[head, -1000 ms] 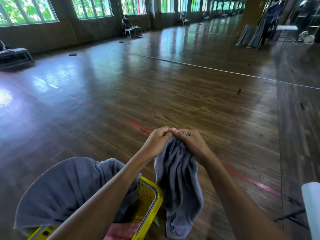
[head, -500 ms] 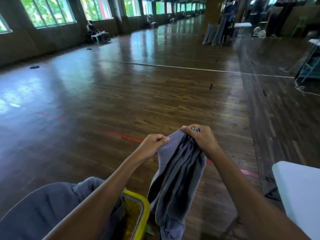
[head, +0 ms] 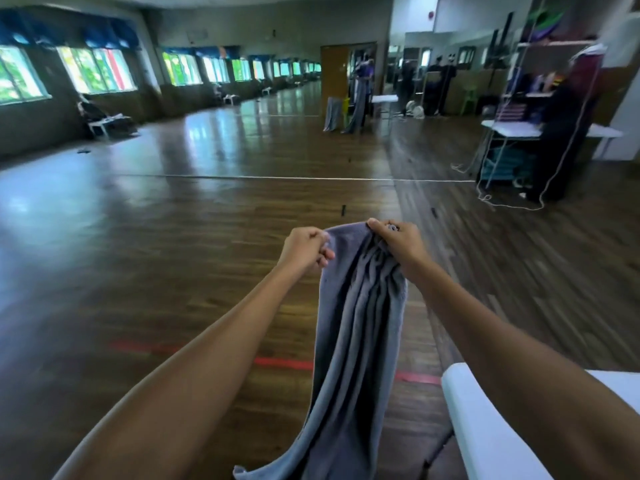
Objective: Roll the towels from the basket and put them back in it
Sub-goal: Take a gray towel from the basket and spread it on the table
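Note:
A grey towel (head: 360, 327) hangs down in front of me, bunched in long folds, its lower end near the bottom edge of the view. My left hand (head: 304, 252) pinches the towel's top left corner. My right hand (head: 398, 242) grips the top right part of the same edge. The two hands are a short way apart with the top hem stretched between them. The basket is out of view.
A white table (head: 485, 427) juts in at the lower right, under my right forearm. Dark wooden floor (head: 173, 254) with red tape lines spreads ahead. A person stands at a table with racks (head: 554, 133) at the far right.
The view swung up and to the right, so the yellow basket and the second grey towel dropped out of sight. My hands rose and drew apart along the towel's top edge.

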Demonstrator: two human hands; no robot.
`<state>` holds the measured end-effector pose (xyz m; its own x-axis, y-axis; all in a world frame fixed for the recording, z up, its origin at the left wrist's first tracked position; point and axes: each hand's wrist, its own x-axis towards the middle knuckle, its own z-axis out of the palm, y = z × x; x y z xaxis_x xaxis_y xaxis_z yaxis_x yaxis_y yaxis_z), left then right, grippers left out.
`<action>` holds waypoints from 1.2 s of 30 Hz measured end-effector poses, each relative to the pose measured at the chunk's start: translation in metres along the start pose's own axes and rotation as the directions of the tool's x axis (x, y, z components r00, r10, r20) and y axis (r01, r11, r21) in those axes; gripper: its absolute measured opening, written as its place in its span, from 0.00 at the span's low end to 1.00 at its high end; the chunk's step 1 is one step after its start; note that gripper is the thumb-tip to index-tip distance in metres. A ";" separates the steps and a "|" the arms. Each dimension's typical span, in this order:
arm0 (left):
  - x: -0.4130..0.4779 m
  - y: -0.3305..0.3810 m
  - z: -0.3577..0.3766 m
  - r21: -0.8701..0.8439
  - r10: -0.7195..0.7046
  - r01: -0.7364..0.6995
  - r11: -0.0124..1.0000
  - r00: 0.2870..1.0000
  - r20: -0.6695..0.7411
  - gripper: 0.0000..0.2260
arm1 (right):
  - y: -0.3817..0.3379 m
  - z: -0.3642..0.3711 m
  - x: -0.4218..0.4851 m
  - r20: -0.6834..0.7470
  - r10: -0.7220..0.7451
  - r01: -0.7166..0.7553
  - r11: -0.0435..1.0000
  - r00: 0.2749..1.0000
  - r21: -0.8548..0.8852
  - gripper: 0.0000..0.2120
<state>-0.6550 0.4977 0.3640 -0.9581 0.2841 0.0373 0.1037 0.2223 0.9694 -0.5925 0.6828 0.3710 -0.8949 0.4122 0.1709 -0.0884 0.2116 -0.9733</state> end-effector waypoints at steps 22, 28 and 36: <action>0.289 0.071 0.286 0.249 0.118 -0.140 0.958 0.988 0.102 0.13 | 0.088 -0.376 0.228 -0.575 0.178 -0.425 0.843 0.798 -0.329 0.14; 0.255 -0.024 0.292 0.463 0.043 -0.087 0.882 0.994 0.105 0.08 | 0.178 -0.470 0.126 -0.708 0.214 -0.595 0.725 0.673 -0.346 0.17; 0.077 -0.074 0.315 -0.058 -0.348 0.400 0.915 0.852 0.391 0.09 | 0.216 -0.578 -0.065 -0.763 0.158 -0.559 0.774 0.626 -0.297 0.17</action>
<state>-0.6523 0.7971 0.2183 -0.7483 0.5291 -0.4001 -0.3039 0.2627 0.9158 -0.3011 1.2139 0.2380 -0.2404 0.9682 0.0695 0.5617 0.1971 -0.8035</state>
